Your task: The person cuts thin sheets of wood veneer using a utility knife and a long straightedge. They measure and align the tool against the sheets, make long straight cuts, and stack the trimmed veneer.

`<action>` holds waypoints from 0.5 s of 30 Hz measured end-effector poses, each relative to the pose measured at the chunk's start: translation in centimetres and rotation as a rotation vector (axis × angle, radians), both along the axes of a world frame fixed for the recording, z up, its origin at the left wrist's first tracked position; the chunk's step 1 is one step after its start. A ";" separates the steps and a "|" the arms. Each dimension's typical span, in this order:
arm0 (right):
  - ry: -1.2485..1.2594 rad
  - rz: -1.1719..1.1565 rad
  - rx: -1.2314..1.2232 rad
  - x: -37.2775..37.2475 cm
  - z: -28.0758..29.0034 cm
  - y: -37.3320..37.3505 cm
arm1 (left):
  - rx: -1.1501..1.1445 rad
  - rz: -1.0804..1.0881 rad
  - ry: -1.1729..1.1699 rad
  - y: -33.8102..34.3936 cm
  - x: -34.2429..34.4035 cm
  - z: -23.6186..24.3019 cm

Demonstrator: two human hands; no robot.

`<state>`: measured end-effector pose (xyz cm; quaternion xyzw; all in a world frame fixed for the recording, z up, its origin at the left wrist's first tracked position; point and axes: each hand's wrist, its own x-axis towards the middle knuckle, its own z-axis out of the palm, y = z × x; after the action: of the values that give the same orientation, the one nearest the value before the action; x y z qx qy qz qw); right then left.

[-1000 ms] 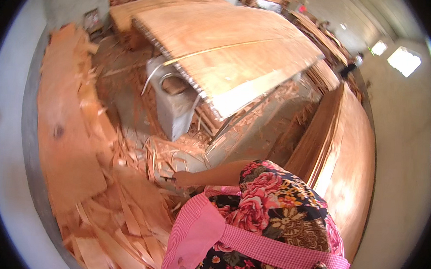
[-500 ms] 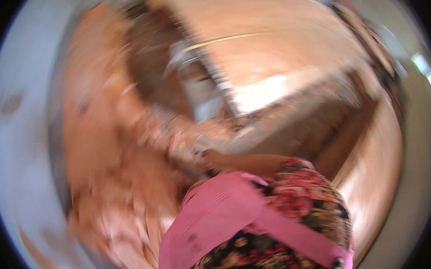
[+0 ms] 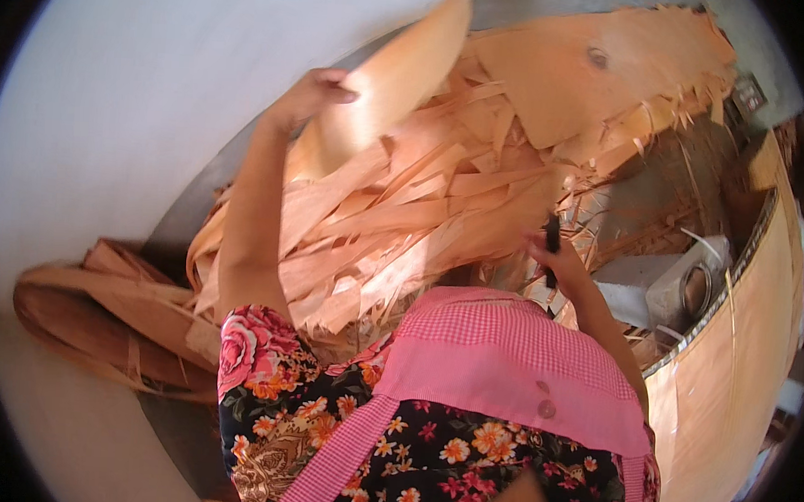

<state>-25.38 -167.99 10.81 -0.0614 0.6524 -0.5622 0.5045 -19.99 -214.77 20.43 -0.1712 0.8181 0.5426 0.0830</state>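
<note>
A thin, pale wooden veneer sheet [image 3: 399, 55] hangs from my left hand [image 3: 324, 92], which grips it by its near edge, raised at the upper middle. My right hand [image 3: 552, 254] is closed on a black-handled tool [image 3: 553, 233], probably a blade, at the middle right. Below both hands lies a heap of torn veneer strips and scraps [image 3: 395, 214], with a larger flat veneer sheet [image 3: 592, 88] featuring a dark knot on its far part.
A white wall [image 3: 129, 82] runs along the left. A bent bundle of veneer [image 3: 99, 308] lies at lower left. On the right stand a large board stack with a dark edge [image 3: 722, 386] and a pale block with a round opening [image 3: 664, 283] beside it, amid floor scraps.
The view has swung round toward the wall and scrap pile. My left hand has appeared, lifting a veneer sheet; the board stack has moved to the right of the view.
</note>
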 end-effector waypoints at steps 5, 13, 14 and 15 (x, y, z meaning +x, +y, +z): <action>-0.094 -0.113 -0.406 4.4 3.5 -20.7 | 0.048 -0.140 0.108 -1.1 5.9 -2.2; -0.031 -0.250 -0.308 5.8 -1.4 -27.8 | -0.961 0.163 0.679 6.6 21.3 -9.2; -0.093 -0.273 -0.378 4.9 -1.6 -29.1 | -0.887 0.022 0.688 6.7 23.1 -11.7; -0.154 -0.303 -0.441 3.8 -2.1 -30.8 | -0.806 -0.081 0.598 5.6 24.5 -14.0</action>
<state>-21.63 -198.80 8.69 -0.0288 0.4758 -0.7627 0.4371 4.55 -209.21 6.45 0.0051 0.9566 0.2052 -0.2067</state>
